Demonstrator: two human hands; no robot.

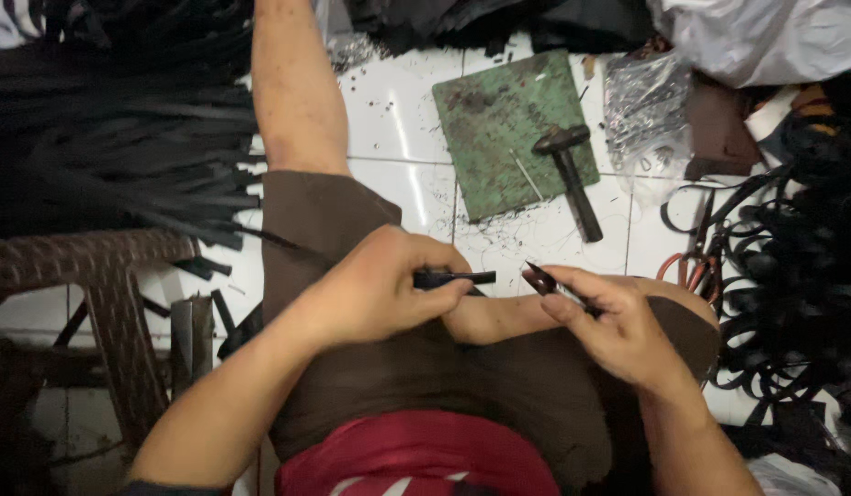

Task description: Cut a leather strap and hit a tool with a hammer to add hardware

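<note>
At the upper left of the frame I see a big heap of black straps (122, 147), cut into flat lengths and lying across each other. Below it, at the lower left, stands a brown woven stool (104, 276), and a few loose strap pieces lie on the white tiled floor (398, 119) just beside it.

In the middle, the left hand (375, 285) is closed in a fist around a short black strap piece (458, 277); its end sticks out to the right between thumb and fingers. The hand rests over the brown trousers on the lap. I judge this piece as the one in work now, held but not yet finished; I cannot tell what has been made on it.

A little right of centre, the right hand (614, 326) pinches a small dark pointed tool (543, 278) between thumb and forefinger, the tip directed to the strap end, near it but apart.

Above the hands, a green worn plate (499, 119) lies on the floor with a black hammer (570, 174) resting partly on it, untouched. Small black scraps around it suggest that some cutting or punching is already done.

At the right, red-handled scissors (692, 262) lie beside a tangle of black straps (793, 276), and a clear bag of metal parts (641, 115) sits above.
</note>
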